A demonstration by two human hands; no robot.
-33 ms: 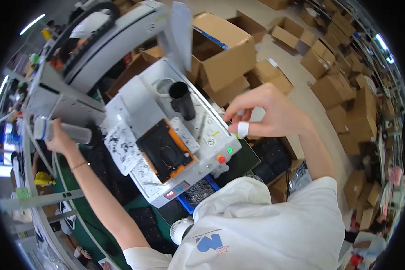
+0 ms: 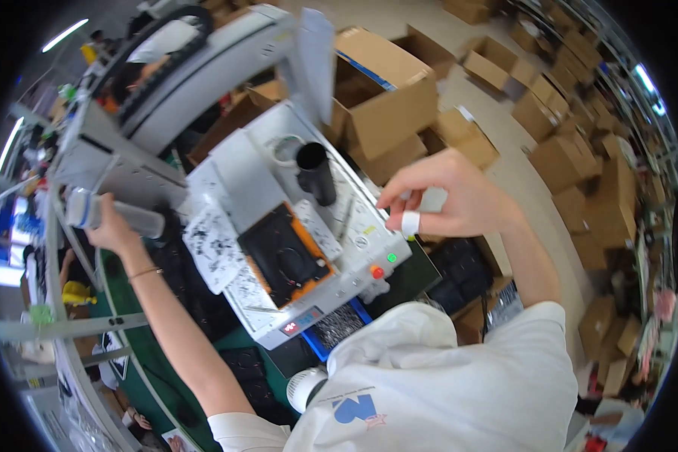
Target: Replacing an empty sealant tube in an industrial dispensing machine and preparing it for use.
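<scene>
At the left, my left hand is wrapped round a clear cylindrical bottle with a blue band near its far-left end. My right hand hangs in the air past the right edge of a white benchtop machine. Its fingers are curled together, a white band round one of them; whether something small is in them is hidden. On the machine, a black part lies in an orange fixture. Behind it stand a black cup-like holder and a roll of tape.
The machine's grey gantry arches over the back left. A blue tray of small metal pieces sits before the machine, near a red button. Open cardboard boxes stand behind it; more boxes line the floor at right.
The whole view has shifted slightly, so the machine sits a little further right and lower. The fingers of my right hand have moved slightly; my left hand keeps its hold on the bottle.
</scene>
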